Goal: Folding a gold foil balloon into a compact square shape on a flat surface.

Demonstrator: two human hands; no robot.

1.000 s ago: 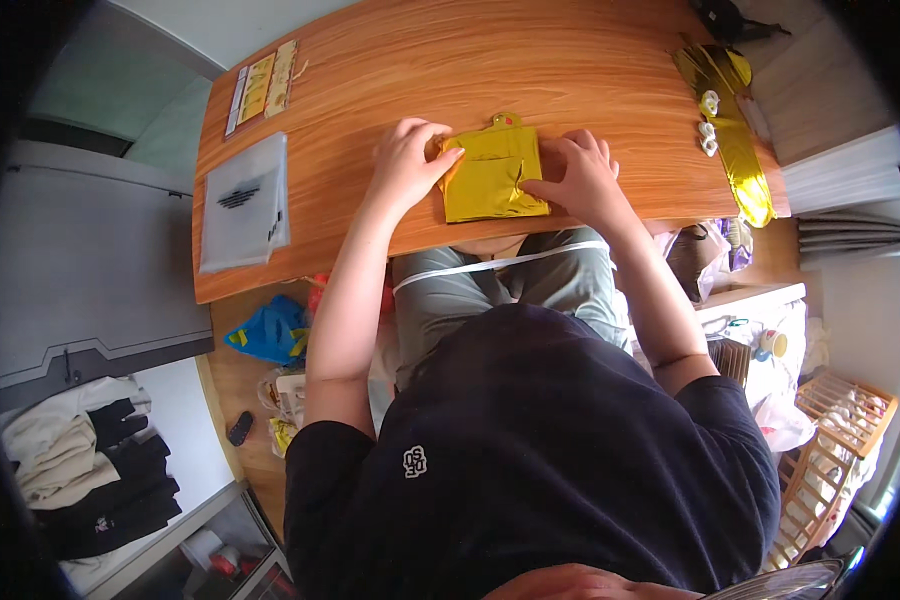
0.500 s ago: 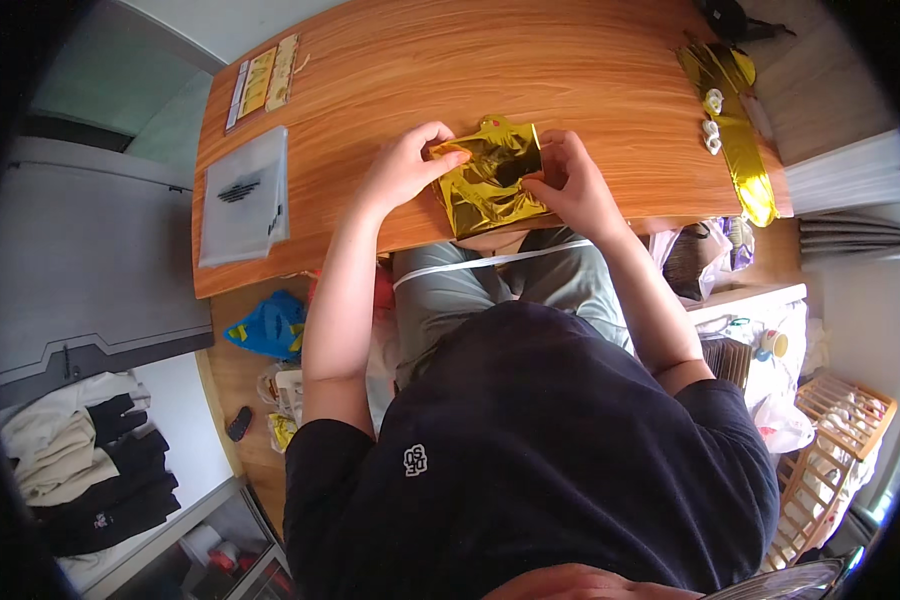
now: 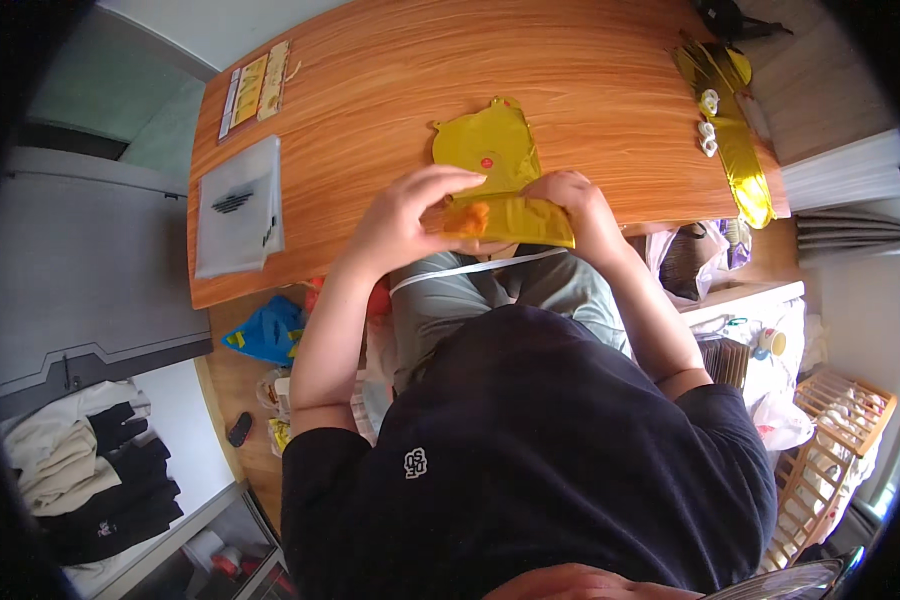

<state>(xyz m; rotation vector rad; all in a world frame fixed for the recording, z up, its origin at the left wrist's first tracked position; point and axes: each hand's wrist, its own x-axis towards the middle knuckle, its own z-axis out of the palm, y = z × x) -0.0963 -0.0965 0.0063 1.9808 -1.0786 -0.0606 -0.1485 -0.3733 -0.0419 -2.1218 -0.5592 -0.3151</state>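
A wooden table (image 3: 370, 90) is set by a pale wall; folded clothes (image 3: 80, 470) are piled left, a wooden rack (image 3: 820, 450) is seen right.

Flat gold foil balloon (image 3: 490, 170), deflated, shiny, small red dot at centre, lying at upper centre of frame, near edge folded over, orange patch showing

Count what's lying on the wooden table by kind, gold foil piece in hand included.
Gold foil pieces: 2, one under both hands, one at the table's right end
Clear plastic bag: 1
Sticker strip: 1
Total: 4
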